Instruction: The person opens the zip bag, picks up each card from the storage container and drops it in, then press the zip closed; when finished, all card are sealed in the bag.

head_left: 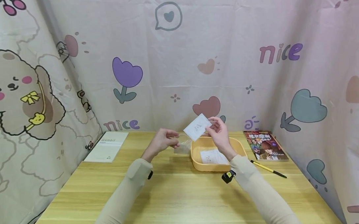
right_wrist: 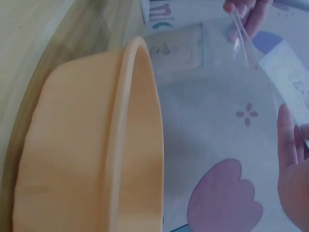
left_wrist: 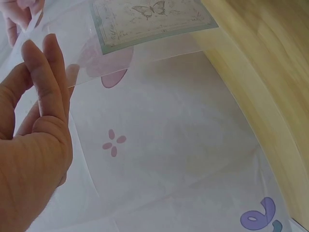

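My left hand (head_left: 162, 140) pinches the top edge of a clear plastic bag (head_left: 184, 139), left of the yellow basin (head_left: 196, 159). Through the bag's film a green-bordered card with a butterfly (left_wrist: 153, 21) shows in the left wrist view. Between thumb and fingers of my right hand (head_left: 221, 137) is a white card (head_left: 197, 127) with a faint drawing, tilted above the basin's back rim. In the right wrist view the bag's opening (right_wrist: 246, 46) stands close beside this white card. More white cards (head_left: 212, 156) lie inside the basin, partly hidden by my right wrist.
A pale notebook (head_left: 106, 147) lies at the table's back left. On the right are a colourful comic book (head_left: 266, 145) and a yellow and black pen (head_left: 269, 169). A printed curtain (head_left: 171, 59) hangs behind the wooden table (head_left: 182, 204).
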A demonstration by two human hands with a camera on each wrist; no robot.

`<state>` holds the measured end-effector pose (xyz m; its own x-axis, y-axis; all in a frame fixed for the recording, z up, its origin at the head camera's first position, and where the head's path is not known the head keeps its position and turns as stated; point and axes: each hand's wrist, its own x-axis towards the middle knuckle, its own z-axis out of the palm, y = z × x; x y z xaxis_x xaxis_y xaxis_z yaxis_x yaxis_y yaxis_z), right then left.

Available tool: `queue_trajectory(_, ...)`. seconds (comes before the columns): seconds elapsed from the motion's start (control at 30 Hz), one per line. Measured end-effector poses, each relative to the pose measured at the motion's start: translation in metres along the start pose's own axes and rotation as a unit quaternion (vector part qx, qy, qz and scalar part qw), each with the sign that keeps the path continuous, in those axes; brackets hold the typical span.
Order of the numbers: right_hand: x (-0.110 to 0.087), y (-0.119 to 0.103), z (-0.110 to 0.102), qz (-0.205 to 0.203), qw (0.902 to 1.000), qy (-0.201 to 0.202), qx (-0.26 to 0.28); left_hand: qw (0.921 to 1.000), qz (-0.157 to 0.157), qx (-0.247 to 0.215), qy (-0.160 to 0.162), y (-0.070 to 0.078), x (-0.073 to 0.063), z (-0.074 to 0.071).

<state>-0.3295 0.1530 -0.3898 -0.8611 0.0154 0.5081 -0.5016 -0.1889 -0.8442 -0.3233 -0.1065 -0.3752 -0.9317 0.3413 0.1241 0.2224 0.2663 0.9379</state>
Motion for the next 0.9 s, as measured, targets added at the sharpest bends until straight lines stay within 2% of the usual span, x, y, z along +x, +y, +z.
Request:
queue_trajectory(0.27,0.000,0.002,0.016,-0.010,0.9999,0.008,-0.004,1.0000,-0.006,0.003,-0.001,0.003,-0.002,0.001)
queue_trajectory(0.63,0.003,0.002,0.025,-0.030,0.9994,0.014,-0.009,1.0000,-0.004,0.006,0.005,0.001,-0.004,0.002)
queue_trajectory(0.77,-0.002,-0.007,0.030,-0.027,0.9994,-0.006,-0.024,1.0000,-0.001,0.002,0.000,0.001,-0.002,0.001)
queue_trajectory(0.9,-0.005,-0.021,0.038,-0.045,0.9970,-0.014,-0.061,1.0000,-0.001,-0.004,0.007,0.004,-0.001,-0.001)
